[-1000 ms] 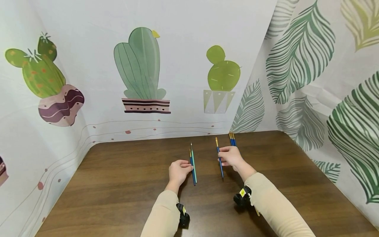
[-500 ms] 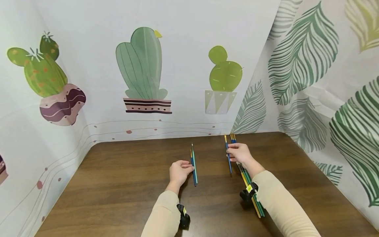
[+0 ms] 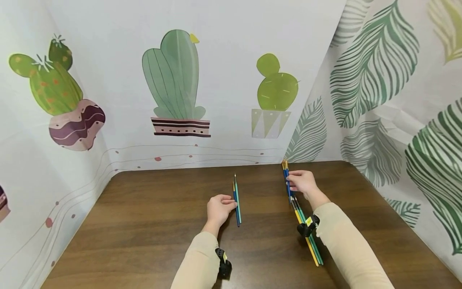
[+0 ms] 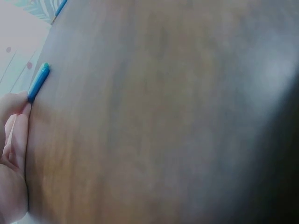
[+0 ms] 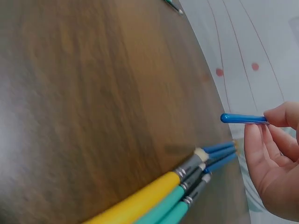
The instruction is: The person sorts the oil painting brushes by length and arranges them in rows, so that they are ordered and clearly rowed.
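My left hand [image 3: 218, 210] pinches a blue paintbrush [image 3: 238, 220] and a teal paintbrush [image 3: 237, 192] side by side near the middle of the table. In the left wrist view their blue handle end [image 4: 39, 84] pokes out past the thumb. Thumb and fingertips of my right hand [image 3: 304, 184] pinch another blue paintbrush [image 5: 240, 118], bristles pointing to the wall. In the right wrist view it is held above several blue paintbrushes [image 5: 220, 156] lying at the table's back edge; from the head it overlaps them.
A yellow paintbrush [image 3: 313, 253] and green paintbrushes [image 3: 318, 253] lie in a bundle under my right wrist, bristles toward the blue ones. The brown wooden table [image 3: 144, 224] meets a printed wall cloth [image 3: 223, 100] at the back.
My right hand has moved right and slightly away with its blue paintbrush, to above the other blue ones. The yellow and green bundle has come into view. My left hand stays put.
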The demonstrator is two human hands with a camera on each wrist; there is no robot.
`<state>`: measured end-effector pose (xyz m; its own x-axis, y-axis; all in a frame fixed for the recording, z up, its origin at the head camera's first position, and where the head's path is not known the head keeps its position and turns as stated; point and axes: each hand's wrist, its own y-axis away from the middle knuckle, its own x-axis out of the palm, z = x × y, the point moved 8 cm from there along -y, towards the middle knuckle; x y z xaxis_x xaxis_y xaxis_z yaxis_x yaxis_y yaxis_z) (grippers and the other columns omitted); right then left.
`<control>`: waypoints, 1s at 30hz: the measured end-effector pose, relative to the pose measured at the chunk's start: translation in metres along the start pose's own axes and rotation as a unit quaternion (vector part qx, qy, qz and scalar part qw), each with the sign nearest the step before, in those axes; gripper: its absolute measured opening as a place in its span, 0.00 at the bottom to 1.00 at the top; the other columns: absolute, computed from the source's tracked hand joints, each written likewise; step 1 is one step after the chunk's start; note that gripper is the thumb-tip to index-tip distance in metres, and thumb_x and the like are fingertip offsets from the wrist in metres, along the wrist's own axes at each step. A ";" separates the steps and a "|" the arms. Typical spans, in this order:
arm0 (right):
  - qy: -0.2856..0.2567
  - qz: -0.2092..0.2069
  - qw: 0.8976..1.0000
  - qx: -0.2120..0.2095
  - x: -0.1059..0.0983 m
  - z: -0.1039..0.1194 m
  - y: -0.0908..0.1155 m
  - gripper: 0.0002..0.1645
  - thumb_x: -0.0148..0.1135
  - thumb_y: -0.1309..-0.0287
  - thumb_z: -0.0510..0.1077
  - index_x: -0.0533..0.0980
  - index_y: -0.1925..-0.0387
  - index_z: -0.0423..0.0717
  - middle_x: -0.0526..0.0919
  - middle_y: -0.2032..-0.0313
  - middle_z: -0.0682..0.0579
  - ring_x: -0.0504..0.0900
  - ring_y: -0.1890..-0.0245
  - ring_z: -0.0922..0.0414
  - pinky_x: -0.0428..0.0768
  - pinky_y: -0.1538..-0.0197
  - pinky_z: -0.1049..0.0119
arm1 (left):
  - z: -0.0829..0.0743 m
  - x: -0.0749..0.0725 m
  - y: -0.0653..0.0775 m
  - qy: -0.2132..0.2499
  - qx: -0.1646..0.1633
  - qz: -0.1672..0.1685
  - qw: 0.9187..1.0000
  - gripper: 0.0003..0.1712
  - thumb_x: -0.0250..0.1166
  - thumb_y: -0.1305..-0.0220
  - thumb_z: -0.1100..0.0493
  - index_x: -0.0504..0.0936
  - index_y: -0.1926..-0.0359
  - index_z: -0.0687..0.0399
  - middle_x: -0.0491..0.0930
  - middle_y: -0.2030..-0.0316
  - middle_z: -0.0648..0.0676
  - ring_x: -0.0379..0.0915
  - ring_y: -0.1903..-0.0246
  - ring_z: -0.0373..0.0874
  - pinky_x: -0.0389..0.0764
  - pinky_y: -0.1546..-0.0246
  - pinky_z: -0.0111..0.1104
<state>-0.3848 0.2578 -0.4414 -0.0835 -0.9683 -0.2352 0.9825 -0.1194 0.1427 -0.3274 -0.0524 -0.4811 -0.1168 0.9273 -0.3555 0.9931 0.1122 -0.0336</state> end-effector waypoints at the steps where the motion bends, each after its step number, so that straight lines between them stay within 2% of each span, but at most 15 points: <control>1: -0.003 -0.004 1.000 0.003 -0.003 -0.001 -0.002 0.27 0.56 0.43 0.33 0.67 0.43 0.24 0.80 0.77 0.59 0.79 0.79 0.66 0.81 0.74 0.72 | 0.000 0.000 0.000 0.000 0.000 0.001 1.000 0.15 0.72 0.51 0.62 0.83 0.60 0.63 0.87 0.68 0.57 0.85 0.66 0.45 0.82 0.62 0.35; 8: 0.014 -0.027 1.000 0.007 -0.017 0.000 -0.012 0.27 0.56 0.44 0.34 0.68 0.43 0.25 0.79 0.77 0.56 0.79 0.79 0.66 0.82 0.73 0.72 | 0.001 -0.001 -0.002 0.000 0.002 0.001 1.000 0.16 0.72 0.51 0.62 0.83 0.60 0.63 0.87 0.67 0.57 0.85 0.65 0.46 0.82 0.60 0.36; 16: 0.027 -0.043 0.999 0.019 -0.027 -0.010 -0.024 0.27 0.57 0.42 0.35 0.68 0.42 0.26 0.78 0.77 0.59 0.77 0.80 0.68 0.81 0.74 0.73 | 0.001 -0.001 -0.004 -0.007 0.000 0.003 1.000 0.16 0.72 0.50 0.60 0.83 0.59 0.62 0.87 0.67 0.56 0.85 0.65 0.45 0.82 0.59 0.36; 20: 0.029 -0.044 0.998 0.023 -0.028 -0.014 -0.031 0.27 0.57 0.43 0.35 0.68 0.42 0.27 0.78 0.77 0.59 0.77 0.79 0.68 0.81 0.74 0.73 | 0.000 -0.003 -0.004 -0.003 -0.002 0.004 1.000 0.16 0.72 0.50 0.61 0.83 0.59 0.63 0.87 0.67 0.57 0.85 0.64 0.45 0.82 0.58 0.37; 26: 0.057 -0.054 0.996 0.030 -0.030 -0.018 -0.035 0.26 0.57 0.42 0.37 0.70 0.43 0.28 0.80 0.69 0.52 0.78 0.76 0.67 0.82 0.72 0.72 | 0.002 -0.002 -0.004 -0.005 -0.003 0.006 1.000 0.16 0.72 0.50 0.61 0.83 0.59 0.63 0.87 0.67 0.57 0.85 0.64 0.45 0.82 0.59 0.36; 30: 0.059 -0.061 0.996 0.036 -0.032 -0.022 -0.039 0.26 0.57 0.43 0.36 0.70 0.44 0.27 0.80 0.73 0.54 0.79 0.77 0.66 0.82 0.73 0.72 | 0.003 -0.001 -0.004 -0.005 -0.008 0.005 1.000 0.16 0.72 0.50 0.61 0.83 0.59 0.62 0.87 0.67 0.56 0.85 0.64 0.45 0.82 0.60 0.36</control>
<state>-0.4170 0.2984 -0.4607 -0.1771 -0.9134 -0.3665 0.9515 -0.2541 0.1735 -0.3314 -0.0546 -0.4836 -0.1060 0.9250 -0.3649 0.9940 0.1081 -0.0149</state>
